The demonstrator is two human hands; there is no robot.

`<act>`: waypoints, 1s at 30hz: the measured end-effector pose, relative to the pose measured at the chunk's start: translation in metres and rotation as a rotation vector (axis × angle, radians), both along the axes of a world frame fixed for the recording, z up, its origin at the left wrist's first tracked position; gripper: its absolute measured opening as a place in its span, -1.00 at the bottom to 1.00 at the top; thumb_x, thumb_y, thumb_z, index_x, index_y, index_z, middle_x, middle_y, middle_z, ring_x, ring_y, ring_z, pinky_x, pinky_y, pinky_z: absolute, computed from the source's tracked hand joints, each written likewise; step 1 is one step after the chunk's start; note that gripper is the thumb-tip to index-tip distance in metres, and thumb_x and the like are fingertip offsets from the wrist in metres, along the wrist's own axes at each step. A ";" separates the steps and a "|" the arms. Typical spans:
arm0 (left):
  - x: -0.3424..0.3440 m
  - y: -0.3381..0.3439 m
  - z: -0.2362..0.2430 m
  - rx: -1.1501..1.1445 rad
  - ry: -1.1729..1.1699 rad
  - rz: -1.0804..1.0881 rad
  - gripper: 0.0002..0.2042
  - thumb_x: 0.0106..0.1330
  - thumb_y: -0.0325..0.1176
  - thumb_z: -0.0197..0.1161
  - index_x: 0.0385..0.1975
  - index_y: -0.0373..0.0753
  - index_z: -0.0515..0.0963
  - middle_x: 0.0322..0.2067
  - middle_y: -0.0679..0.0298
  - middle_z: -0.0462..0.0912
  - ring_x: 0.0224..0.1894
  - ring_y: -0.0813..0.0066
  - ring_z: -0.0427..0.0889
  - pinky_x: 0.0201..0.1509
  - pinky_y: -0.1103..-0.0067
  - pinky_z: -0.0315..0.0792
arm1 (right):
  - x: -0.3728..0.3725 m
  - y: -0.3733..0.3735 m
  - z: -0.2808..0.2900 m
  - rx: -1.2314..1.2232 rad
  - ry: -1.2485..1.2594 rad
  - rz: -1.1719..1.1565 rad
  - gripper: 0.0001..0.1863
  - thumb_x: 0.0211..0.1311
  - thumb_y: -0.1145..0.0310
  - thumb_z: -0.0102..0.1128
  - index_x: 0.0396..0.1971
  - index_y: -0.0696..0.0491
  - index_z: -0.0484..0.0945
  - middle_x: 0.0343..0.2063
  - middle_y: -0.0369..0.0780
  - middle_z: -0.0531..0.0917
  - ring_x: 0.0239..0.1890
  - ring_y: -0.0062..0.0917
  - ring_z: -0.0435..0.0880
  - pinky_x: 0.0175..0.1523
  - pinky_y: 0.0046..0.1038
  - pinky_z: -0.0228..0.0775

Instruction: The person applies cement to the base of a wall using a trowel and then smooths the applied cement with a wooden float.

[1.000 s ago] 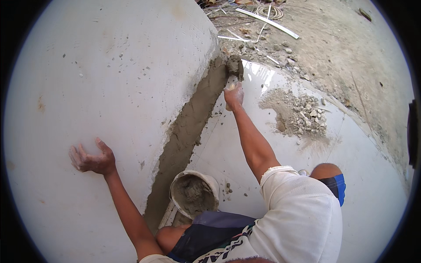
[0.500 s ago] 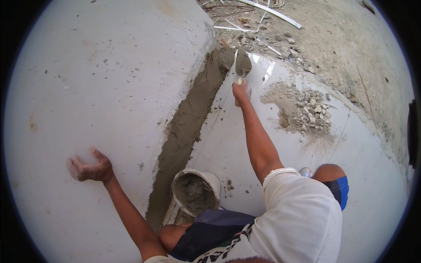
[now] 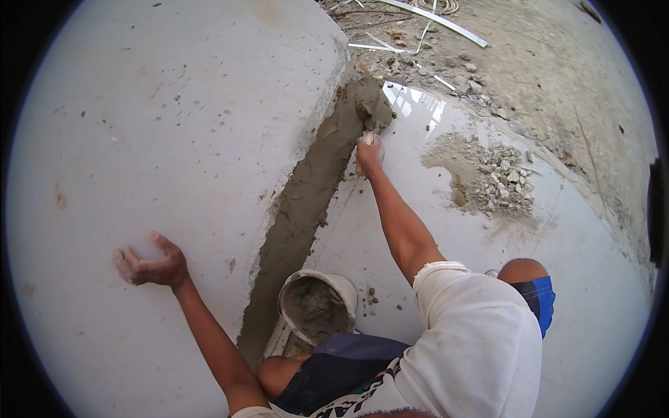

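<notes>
My right hand [image 3: 370, 154] is closed round the handle of a trowel [image 3: 377, 120]. Its blade lies at the far end of a strip of wet grey mortar [image 3: 301, 191], and smeared mortar makes its outline hard to see. That strip fills the gap between a large pale slab on the left and the glossy white surface on the right. Over the left slab [image 3: 160, 181], my left hand [image 3: 155, 262] hangs with fingers half curled and apart, holding nothing. A bucket [image 3: 346, 287] of grey mortar leans tilted beside my knee.
A heap of broken stones and sand [image 3: 507, 180] lies on the white surface [image 3: 446, 223] to the right. Beyond its far edge are rubble, white strips [image 3: 446, 22] and a coil of rope [image 3: 442, 5]. Mortar crumbs [image 3: 372, 295] dot the surface beside the bucket.
My right hand has drawn the trowel left and slightly nearer, from over the white surface onto the mortar's far end. The left hand keeps its pose.
</notes>
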State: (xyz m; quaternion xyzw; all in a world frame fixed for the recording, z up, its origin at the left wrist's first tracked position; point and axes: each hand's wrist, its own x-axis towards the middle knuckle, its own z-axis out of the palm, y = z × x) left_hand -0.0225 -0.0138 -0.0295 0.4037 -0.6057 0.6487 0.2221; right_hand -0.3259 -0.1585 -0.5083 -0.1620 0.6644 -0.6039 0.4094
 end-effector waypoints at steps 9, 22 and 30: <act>0.000 0.004 0.002 0.003 -0.005 0.040 -0.40 0.37 0.02 0.26 0.20 -0.29 0.29 0.23 -0.05 0.35 0.32 -0.05 0.31 0.37 0.00 0.12 | 0.009 0.044 0.079 -0.146 -0.454 0.056 -0.81 0.23 0.42 0.22 -0.23 0.05 0.39 -0.59 -0.30 0.50 -0.66 -0.62 0.50 -0.63 -0.47 0.42; 0.004 0.008 0.004 0.014 0.000 0.039 -0.37 0.35 0.01 0.29 0.22 -0.28 0.26 0.24 -0.03 0.36 0.32 -0.04 0.31 0.35 0.01 0.13 | -0.052 0.082 0.146 -0.297 -0.573 0.129 -0.76 0.18 0.41 0.15 -0.15 0.07 0.44 -0.54 -0.30 0.53 -0.63 -0.64 0.53 -0.59 -0.50 0.45; -0.005 0.004 0.005 -0.015 -0.011 0.042 -0.39 0.38 0.01 0.26 0.22 -0.31 0.29 0.22 -0.04 0.37 0.30 -0.04 0.34 0.35 0.03 0.17 | -0.107 0.049 0.130 0.012 0.330 -0.508 -0.50 0.10 0.36 0.23 0.06 0.18 0.38 -0.20 0.14 0.65 -0.14 0.12 0.66 0.05 -0.06 0.50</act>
